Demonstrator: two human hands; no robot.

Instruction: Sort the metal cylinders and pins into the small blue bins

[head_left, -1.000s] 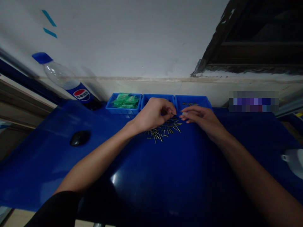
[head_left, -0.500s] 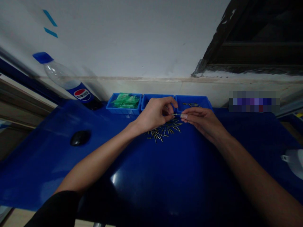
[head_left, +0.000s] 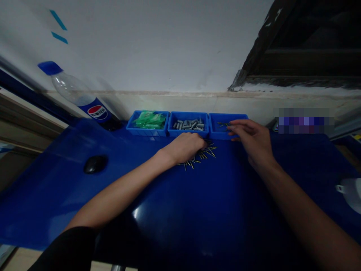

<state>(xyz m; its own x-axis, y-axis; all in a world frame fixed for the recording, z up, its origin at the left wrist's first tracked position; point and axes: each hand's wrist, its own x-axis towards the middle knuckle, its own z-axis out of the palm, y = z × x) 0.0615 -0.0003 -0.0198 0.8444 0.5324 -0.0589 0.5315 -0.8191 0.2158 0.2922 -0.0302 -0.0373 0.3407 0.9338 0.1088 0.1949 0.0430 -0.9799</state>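
A scatter of thin brass pins (head_left: 204, 155) lies on the blue table cover. My left hand (head_left: 184, 147) rests on the pile with fingers curled down onto the pins. My right hand (head_left: 252, 137) reaches over the front edge of the right blue bin (head_left: 239, 119), fingertips pinched together at the few pins lying inside it. What the pinch holds is too small to make out. The middle blue bin (head_left: 188, 126) holds several small grey metal sleeves. The left blue bin (head_left: 148, 122) holds green plastic parts.
A cola bottle (head_left: 81, 99) with a blue cap leans against the wall at the back left. A black computer mouse (head_left: 95, 164) lies on the blue cover (head_left: 197, 218) at the left. A white object (head_left: 351, 192) sits at the right edge.
The hands, which met above the pile, have parted. My left hand dropped onto the pins, uncovering the middle bin. My right hand moved back and right to the right bin.
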